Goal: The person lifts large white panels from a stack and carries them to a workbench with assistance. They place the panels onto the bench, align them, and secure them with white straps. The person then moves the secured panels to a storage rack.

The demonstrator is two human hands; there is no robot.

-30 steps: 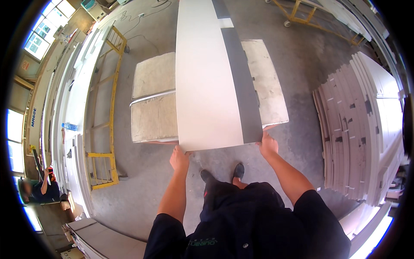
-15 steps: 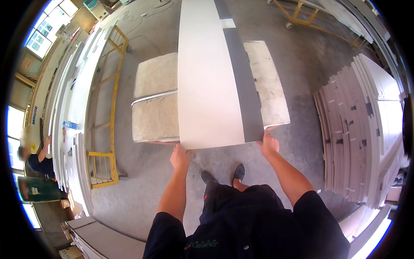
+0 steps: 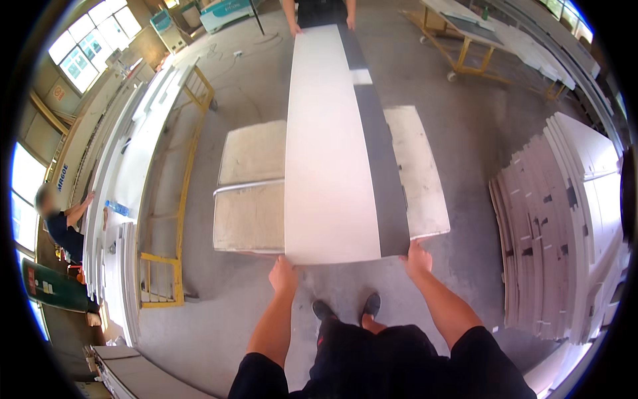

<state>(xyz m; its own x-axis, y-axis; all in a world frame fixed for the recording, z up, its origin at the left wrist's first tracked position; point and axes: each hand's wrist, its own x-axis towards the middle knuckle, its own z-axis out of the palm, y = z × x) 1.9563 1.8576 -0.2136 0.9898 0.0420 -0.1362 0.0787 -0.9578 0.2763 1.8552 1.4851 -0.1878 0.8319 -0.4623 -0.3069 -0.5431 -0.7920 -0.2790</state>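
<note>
- Panel (image 3: 330,159), long and white, is seen at the centre, stretched away from the wearer; along its right side a dark grey strip (image 3: 384,173) is shown, marked near its far end by a small white patch (image 3: 361,76).
- The panel's near left corner is gripped by the left hand (image 3: 284,276), its fingers partly hidden at the edge.
- The near right corner, at the end of the grey strip, is gripped by the right hand (image 3: 417,261) — the near edge is thus held from both sides.
- At the far end, the corners are met by the two hands of a co-worker (image 3: 322,11) in dark clothing; how firmly they are closed cannot be told.
- Beneath the panel's middle, a pale, scuffed base (image 3: 249,219) is left showing on both sides; whether the panel is borne by it or held just above cannot be told.
- To the left, long white boards are laid beside a yellow metal frame (image 3: 189,186); on them a blue-labelled bottle (image 3: 117,207) is seen, and the boards are touched by another person (image 3: 65,229).
- To the right, a tall stack of boards (image 3: 538,233) is placed on the grey concrete floor (image 3: 458,292).
</note>
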